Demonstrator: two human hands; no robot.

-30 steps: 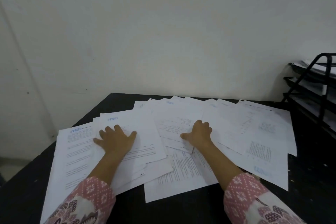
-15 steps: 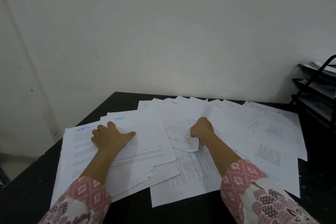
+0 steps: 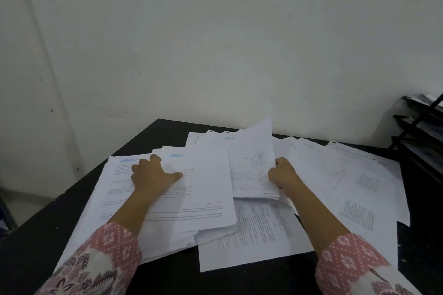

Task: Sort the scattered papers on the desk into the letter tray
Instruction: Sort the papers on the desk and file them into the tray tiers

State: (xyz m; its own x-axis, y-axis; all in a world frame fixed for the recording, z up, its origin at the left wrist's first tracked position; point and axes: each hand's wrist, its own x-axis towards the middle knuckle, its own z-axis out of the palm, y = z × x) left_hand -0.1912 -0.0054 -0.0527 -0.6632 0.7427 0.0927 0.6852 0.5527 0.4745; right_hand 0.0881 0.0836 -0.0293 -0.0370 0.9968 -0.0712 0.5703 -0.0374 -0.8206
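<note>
One sheet (image 3: 251, 165), long axis away, tilts up, pinched by right hand (image 3: 284, 175); left hand (image 3: 153, 176) presses papers (image 3: 206, 201), curl unclear.

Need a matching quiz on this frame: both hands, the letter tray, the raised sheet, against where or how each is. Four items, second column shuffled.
1. left hand
2. right hand
3. black wire letter tray
4. raised white printed sheet

A. at the right edge of the view
B. tilted up off the pile
C. rests on the left stack of white papers
D. grips a sheet by its edge

Pairs: 1-C, 2-D, 3-A, 4-B
</note>
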